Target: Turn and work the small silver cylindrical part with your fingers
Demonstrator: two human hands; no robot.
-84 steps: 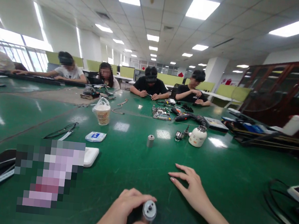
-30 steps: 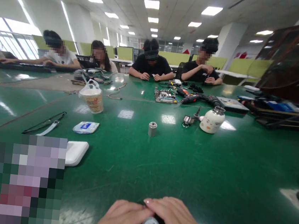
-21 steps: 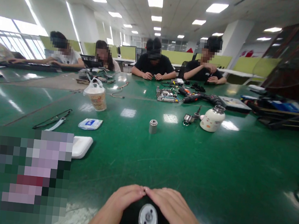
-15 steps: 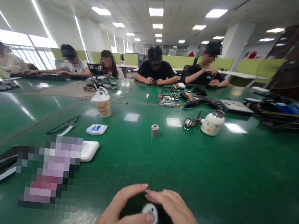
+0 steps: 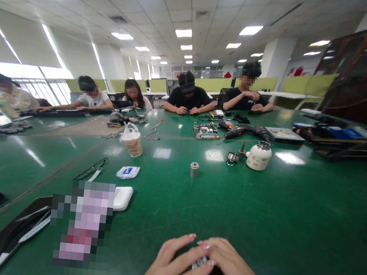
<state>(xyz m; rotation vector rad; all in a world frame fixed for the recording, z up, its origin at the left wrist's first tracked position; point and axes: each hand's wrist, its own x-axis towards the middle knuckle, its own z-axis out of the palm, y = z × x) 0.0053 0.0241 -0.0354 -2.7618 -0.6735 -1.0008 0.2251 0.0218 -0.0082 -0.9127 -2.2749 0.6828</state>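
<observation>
My left hand (image 5: pixel 175 263) and my right hand (image 5: pixel 227 267) come together at the bottom of the head view. Between their fingers is a small silver metal part (image 5: pixel 199 263), mostly hidden. Fingers of both hands are curled closed around it and touch each other. Farther off, a small silver metal cylinder (image 5: pixel 194 170) stands upright on the green table (image 5: pixel 260 215). It looks like a little motor and is apart from both hands.
Left lie a phone (image 5: pixel 92 215), blurred out, a white case (image 5: pixel 123 199) and a tissue packet (image 5: pixel 128 172). A cup in a bag (image 5: pixel 133 141), a circuit board (image 5: pixel 206 131), a power drill (image 5: pixel 233 132) and a white flask (image 5: pixel 259 155) stand beyond. Several people sit opposite.
The view has tilted up, shifting the table things right and down. My fingers have closed in over the silver part, so less of its round face shows.
</observation>
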